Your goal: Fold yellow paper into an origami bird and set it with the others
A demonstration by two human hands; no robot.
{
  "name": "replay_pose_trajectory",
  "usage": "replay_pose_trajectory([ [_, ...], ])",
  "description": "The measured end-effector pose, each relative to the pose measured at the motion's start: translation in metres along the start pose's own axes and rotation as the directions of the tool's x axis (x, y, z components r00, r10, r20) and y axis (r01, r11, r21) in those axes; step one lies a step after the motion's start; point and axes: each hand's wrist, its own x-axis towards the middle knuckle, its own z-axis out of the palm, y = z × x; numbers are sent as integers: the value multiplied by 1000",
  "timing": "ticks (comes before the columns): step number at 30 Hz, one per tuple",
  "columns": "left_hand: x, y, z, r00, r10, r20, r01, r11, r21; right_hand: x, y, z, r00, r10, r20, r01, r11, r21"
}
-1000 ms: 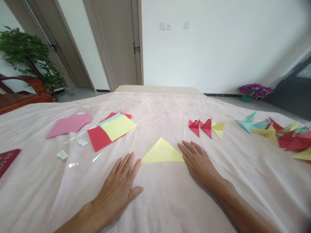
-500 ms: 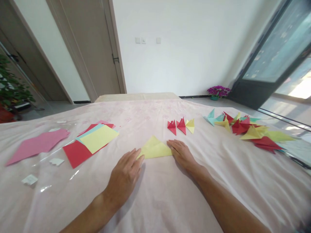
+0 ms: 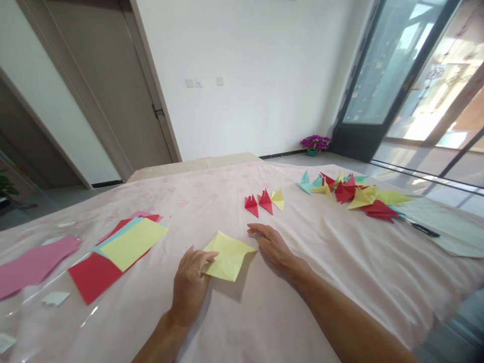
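Note:
A creased square of yellow origami paper [image 3: 228,256] is spread out in front of me, slightly lifted off the cloth with a shadow below it. My left hand [image 3: 192,275] pinches its left corner, thumb on top and fingers behind. Just beyond the paper's right corner rests my right hand [image 3: 273,244], its fingers stretched out and holding nothing. Past the paper stand two red folded cranes [image 3: 257,203] and a small yellow folded piece [image 3: 278,199] in a row.
On the left lie coloured paper sheets [image 3: 134,244], a pink sheet [image 3: 36,262] and white scraps [image 3: 55,298]. A pile of folded cranes [image 3: 351,194] sits at the right, near a black-handled tool [image 3: 425,230]. A pale pink cloth [image 3: 234,327] covers the table.
The yellow paper went from a folded triangle lying flat to an opened square. My left hand now grips its corner; my right hand has come off it. The view has turned right.

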Motion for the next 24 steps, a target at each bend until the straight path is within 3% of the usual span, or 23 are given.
replay_pose_trajectory([
  [5,4,3,-13,957,183,-225,-181,983,33,7,0,-7,992,87,95,-108,965,241],
  [7,5,4,-16,938,221,-268,-217,975,44,7,-5,-8,982,92,165,-142,935,324],
  [12,5,3,-22,921,267,-284,-262,963,55,-2,-28,-6,948,7,317,-192,810,554],
  [16,6,0,-22,915,294,-277,-284,956,76,-6,-39,-4,949,-54,310,-197,665,720],
  [24,7,-3,-20,913,300,-277,-281,954,107,-5,-39,-4,967,-81,243,-137,636,759],
])
